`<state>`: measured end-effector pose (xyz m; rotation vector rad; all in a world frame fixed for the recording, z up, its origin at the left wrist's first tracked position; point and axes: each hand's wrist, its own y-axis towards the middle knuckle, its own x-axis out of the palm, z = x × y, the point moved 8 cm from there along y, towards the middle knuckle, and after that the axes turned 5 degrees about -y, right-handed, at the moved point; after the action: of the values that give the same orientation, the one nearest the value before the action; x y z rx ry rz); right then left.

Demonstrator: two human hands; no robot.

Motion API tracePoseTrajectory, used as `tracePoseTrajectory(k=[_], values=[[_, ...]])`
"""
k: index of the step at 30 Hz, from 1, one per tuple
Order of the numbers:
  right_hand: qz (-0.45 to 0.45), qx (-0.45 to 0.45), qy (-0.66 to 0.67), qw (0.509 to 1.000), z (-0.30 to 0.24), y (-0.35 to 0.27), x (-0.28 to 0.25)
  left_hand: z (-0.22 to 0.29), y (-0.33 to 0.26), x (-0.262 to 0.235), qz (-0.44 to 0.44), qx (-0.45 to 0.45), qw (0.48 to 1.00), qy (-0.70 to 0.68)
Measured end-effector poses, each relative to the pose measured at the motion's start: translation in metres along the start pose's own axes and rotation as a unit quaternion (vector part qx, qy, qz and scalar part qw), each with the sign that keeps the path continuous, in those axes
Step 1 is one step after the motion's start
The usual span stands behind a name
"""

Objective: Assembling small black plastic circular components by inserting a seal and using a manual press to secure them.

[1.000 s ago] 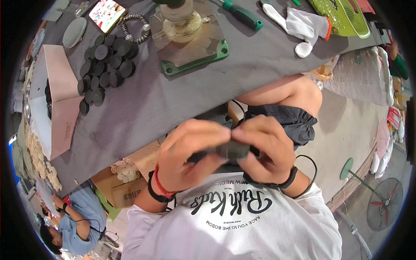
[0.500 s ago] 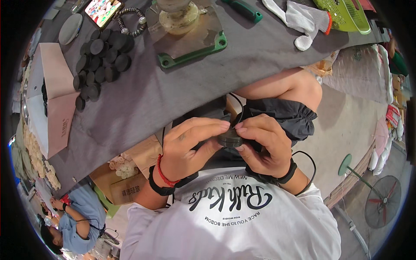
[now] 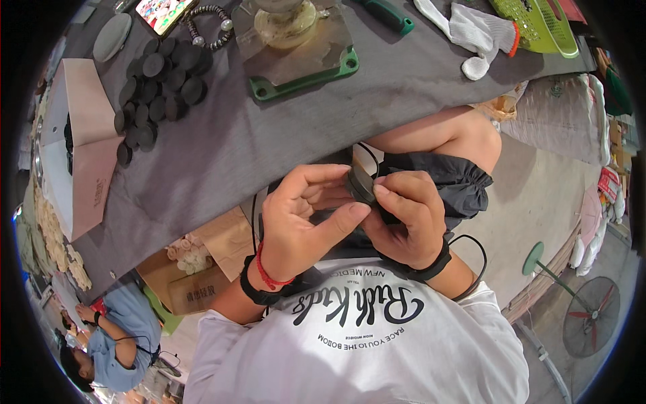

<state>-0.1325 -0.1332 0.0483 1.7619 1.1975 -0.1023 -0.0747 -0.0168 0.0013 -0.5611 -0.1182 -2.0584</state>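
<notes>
Between my two hands, above my lap, is a thick black round disc [image 3: 361,184] with a groove around its side; it is tilted, one flat face toward my right hand. My right hand [image 3: 412,219] pinches its right edge between curled fingers and thumb. On the other side my left hand [image 3: 296,214] curves around it, index fingertip at the upper edge and thumb at the lower edge. My fingers hide part of the disc. Up on the table, to the left, lies a heap of similar black discs [image 3: 156,91].
A grey cloth covers the table [image 3: 222,155]. On it are a green-based metal fixture [image 3: 303,75], a pink-white carton [image 3: 94,145], a bead bracelet [image 3: 195,30], a phone [image 3: 160,13], a green-handled tool [image 3: 390,15], a glove [image 3: 481,30] and a green basket [image 3: 548,30]. A fan [image 3: 592,315] stands right.
The disc has turned from lying flat to tilted on edge. My left hand has opened wider around it, its thumb now at the lower edge; my right hand keeps its pinch.
</notes>
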Motion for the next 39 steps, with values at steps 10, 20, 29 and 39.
tracePoseTrajectory(k=[10, 20, 29, 39], values=[[-0.126, 0.157, 0.137, 0.97, 0.033, -0.014, -0.003, 0.011, -0.003, -0.013, -0.007, -0.021, 0.993, 0.116], [-0.106, 0.148, 0.103, 0.978, 0.028, -0.018, 0.002, 0.009, -0.003, -0.011, -0.025, -0.005, 0.99, 0.142], [-0.145, 0.111, 0.156, 0.971, 0.015, -0.001, 0.008, 0.006, 0.0, -0.005, -0.075, -0.021, 0.989, 0.126], [-0.029, 0.084, -0.018, 0.996, 0.011, -0.002, 0.009, -0.002, 0.001, -0.006, 0.038, -0.059, 0.997, -0.039]])
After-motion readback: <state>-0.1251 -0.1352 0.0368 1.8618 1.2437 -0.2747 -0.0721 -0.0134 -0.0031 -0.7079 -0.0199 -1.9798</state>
